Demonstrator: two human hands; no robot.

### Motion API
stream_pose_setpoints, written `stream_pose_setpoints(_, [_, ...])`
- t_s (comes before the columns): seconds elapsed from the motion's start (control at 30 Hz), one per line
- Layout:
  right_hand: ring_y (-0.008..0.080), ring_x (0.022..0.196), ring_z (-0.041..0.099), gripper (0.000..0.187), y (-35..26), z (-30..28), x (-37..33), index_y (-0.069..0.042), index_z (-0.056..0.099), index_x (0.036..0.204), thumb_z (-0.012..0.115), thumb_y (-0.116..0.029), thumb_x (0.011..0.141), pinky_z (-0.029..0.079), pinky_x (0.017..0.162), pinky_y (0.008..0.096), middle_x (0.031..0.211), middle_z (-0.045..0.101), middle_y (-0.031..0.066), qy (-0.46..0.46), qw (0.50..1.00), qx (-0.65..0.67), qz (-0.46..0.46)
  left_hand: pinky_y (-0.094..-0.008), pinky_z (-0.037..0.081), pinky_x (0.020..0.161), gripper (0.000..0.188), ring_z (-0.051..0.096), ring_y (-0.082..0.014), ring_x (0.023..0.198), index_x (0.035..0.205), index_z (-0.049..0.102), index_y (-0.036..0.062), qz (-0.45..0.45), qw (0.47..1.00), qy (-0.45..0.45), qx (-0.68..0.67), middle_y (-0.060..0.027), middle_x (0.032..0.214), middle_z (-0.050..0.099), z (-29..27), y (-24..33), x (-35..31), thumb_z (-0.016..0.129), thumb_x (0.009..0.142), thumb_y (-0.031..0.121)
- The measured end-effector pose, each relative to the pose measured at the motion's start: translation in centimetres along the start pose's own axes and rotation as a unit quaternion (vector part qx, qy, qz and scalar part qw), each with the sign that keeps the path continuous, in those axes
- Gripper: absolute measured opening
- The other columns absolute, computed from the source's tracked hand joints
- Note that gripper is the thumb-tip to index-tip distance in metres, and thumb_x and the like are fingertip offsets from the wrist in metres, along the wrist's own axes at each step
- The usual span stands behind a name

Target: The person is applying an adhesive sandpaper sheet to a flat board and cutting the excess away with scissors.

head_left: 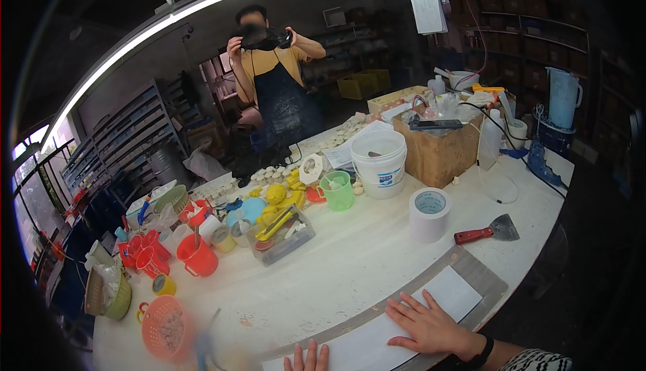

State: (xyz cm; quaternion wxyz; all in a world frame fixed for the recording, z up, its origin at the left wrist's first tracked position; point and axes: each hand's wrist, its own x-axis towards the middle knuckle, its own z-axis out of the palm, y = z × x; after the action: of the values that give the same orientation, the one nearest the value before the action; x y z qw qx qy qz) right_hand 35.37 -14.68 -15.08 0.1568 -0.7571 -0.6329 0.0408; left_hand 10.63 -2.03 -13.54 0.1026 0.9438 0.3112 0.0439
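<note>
Resting flat with fingers spread, unclenched and grasping nothing, the right hand [427,328] covers part of a white sheet [451,292] on a grey board [479,273] at the near side of the bench [323,283]; the left hand [307,359], cut off by the lower edge, shows extended, unclenched fingers on the same sheet. Beyond the board, a white tape roll [428,225] stands near a red-handled scraper [486,232], with a white bucket [378,169] farther back.
</note>
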Motion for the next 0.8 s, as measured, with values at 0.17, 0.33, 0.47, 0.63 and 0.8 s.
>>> stream_pose_setpoints(0.17, [0.0339,0.14,0.026,0.075,0.0,0.02,0.0,-0.004,0.04,0.14,0.038,-0.062,0.092,0.017,0.11,0.0604,0.15,0.034,0.0127,0.002,1.0,-0.007,-0.001,-0.0576,0.015,0.112,0.079,0.02,-0.0404,0.141,0.145,0.033,0.0056,-0.002,1.0,-0.003,0.002,-0.0169,0.154,0.023,-0.1,0.05,-0.01,0.062,0.084,0.046])
stream_pose_setpoints(0.33, [0.0338,0.14,0.027,0.075,-0.05,-0.02,0.04,-0.005,0.04,0.14,0.037,-0.062,0.093,0.018,0.11,0.0602,0.149,0.034,0.0129,-0.004,1.0,-0.02,0.002,-0.0575,0.015,0.112,0.078,0.018,-0.0399,0.142,0.145,0.032,0.0056,-0.004,1.0,-0.005,-0.005,-0.0165,0.154,0.023,-0.18,0.05,-0.03,0.062,0.084,0.045])
stream_pose_setpoints(0.47, [0.0337,0.14,0.028,0.075,-0.09,-0.03,0.0,-0.005,0.04,0.14,0.038,-0.062,0.093,0.018,0.11,0.0602,0.149,0.035,0.0129,-0.001,1.0,-0.022,0.0,-0.0574,0.015,0.112,0.078,0.018,-0.0397,0.142,0.145,0.033,0.0057,-0.003,1.0,-0.001,-0.003,-0.0161,0.154,0.023,-0.01,0.0,-0.12,0.063,0.084,0.044])
stream_pose_setpoints(0.63, [0.0337,0.14,0.027,0.075,-0.03,-0.01,0.02,-0.005,0.04,0.141,0.037,-0.063,0.093,0.017,0.11,0.0602,0.15,0.034,0.0128,-0.002,1.0,-0.009,0.002,-0.0574,0.015,0.112,0.078,0.018,-0.0397,0.142,0.145,0.033,0.0059,-0.003,1.0,0.003,-0.005,-0.016,0.154,0.023,0.06,-0.02,-0.14,0.063,0.084,0.045])
stream_pose_setpoints(0.8, [0.0336,0.141,0.026,0.076,0.02,0.05,-0.03,-0.005,0.039,0.141,0.036,-0.063,0.093,0.017,0.111,0.0602,0.15,0.033,0.0127,-0.005,1.0,-0.004,0.003,-0.0574,0.015,0.112,0.078,0.017,-0.0393,0.142,0.145,0.032,0.0065,-0.003,1.0,0.0,-0.003,-0.0158,0.154,0.023,0.0,0.04,-0.12,0.062,0.084,0.046])
